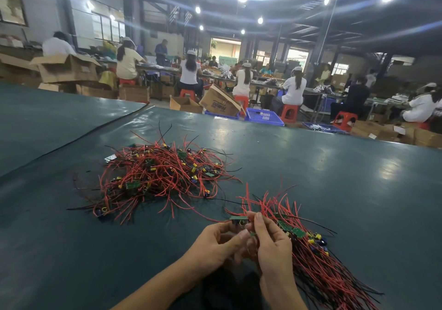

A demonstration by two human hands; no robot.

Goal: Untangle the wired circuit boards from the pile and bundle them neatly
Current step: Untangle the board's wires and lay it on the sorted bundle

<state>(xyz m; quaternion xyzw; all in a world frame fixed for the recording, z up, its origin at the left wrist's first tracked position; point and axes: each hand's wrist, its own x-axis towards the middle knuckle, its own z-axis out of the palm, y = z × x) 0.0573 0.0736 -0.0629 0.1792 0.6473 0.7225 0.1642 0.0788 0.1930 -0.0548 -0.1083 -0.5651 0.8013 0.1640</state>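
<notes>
A tangled pile of small green circuit boards with red and black wires [157, 175] lies on the dark green table [334, 178], left of centre. A straighter bundle of wired boards [318, 259] stretches from the middle towards the bottom right. Over its near end, my left hand [215, 245] and my right hand [270, 245] meet. Both pinch a small green board [238, 219] with a yellow part, its red wires trailing off to the left and up. The right hand's fingers also curl round the bundle's board end.
A silvery packet [110, 158] lies at the pile's left edge. Beyond the table's far edge are blue crates [264, 116], open cardboard boxes [220, 101], red stools and several seated people at work benches. A seam runs across the table's left part.
</notes>
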